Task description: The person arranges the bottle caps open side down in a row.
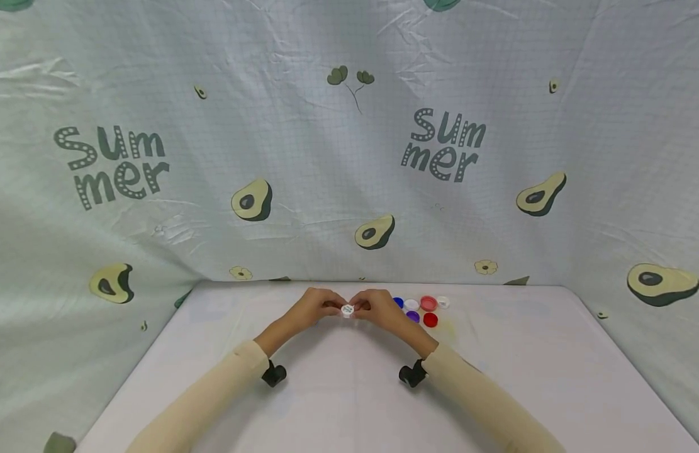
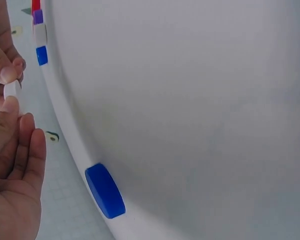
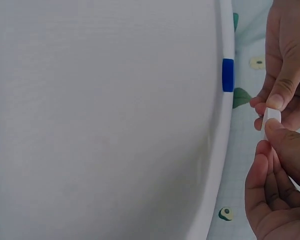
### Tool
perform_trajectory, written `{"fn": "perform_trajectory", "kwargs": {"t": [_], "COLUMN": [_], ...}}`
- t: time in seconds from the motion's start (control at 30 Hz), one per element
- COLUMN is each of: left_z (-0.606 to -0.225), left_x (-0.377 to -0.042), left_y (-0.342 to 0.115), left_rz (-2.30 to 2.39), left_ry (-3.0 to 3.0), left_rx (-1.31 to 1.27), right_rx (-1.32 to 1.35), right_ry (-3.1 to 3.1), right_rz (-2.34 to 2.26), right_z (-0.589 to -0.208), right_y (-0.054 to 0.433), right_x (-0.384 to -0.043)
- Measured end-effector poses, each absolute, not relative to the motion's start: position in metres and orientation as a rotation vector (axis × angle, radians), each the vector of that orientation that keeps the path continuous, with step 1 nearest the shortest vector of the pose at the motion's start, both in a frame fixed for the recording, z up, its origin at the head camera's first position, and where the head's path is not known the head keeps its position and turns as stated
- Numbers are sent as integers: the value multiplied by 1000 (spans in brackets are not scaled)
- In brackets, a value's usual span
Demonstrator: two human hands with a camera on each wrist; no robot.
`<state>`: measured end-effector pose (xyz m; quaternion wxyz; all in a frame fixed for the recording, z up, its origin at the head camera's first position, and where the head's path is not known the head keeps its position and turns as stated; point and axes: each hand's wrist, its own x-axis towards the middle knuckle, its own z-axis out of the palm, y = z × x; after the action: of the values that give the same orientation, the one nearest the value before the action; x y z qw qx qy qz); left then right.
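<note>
Above the far part of the table, my left hand [image 1: 317, 306] and right hand [image 1: 380, 308] meet at a small white bottle cap [image 1: 347, 311]. Dark print shows on the cap's face in the head view. Thumb and fingers of each hand pinch it from opposite sides. The wrist views show the cap [image 2: 12, 90] edge-on between the two thumbs. A blue cap [image 2: 105, 191] lies on the table near my left hand; in the head view it is not visible.
Right of my right hand lies a group of caps: blue [image 1: 398, 302], purple [image 1: 413, 317], white [image 1: 411, 305], pinkish red [image 1: 428, 304], red [image 1: 430, 319] and another white one [image 1: 443, 302]. Behind the white table [image 1: 349, 390] hangs a printed curtain [image 1: 304, 126].
</note>
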<state>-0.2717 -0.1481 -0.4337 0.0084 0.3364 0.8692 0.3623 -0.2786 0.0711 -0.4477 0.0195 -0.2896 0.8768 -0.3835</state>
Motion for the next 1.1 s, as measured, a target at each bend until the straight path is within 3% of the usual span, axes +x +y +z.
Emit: {"fn": "perform_trajectory", "kwargs": {"t": [0.63,1.1], "left_z": [-442,-445], "left_x": [-242,-237], "left_y": [-127,-105], "left_rz": [1228,1544], "left_ry": [2630,2600], "left_rx": [999,847], "right_rx": [-833,-879], "right_ry": [2728,2731], "right_rz": [-1191,-1524], "right_z": [-445,-454], "right_y": [98,118], "right_x": [-248,-237]}}
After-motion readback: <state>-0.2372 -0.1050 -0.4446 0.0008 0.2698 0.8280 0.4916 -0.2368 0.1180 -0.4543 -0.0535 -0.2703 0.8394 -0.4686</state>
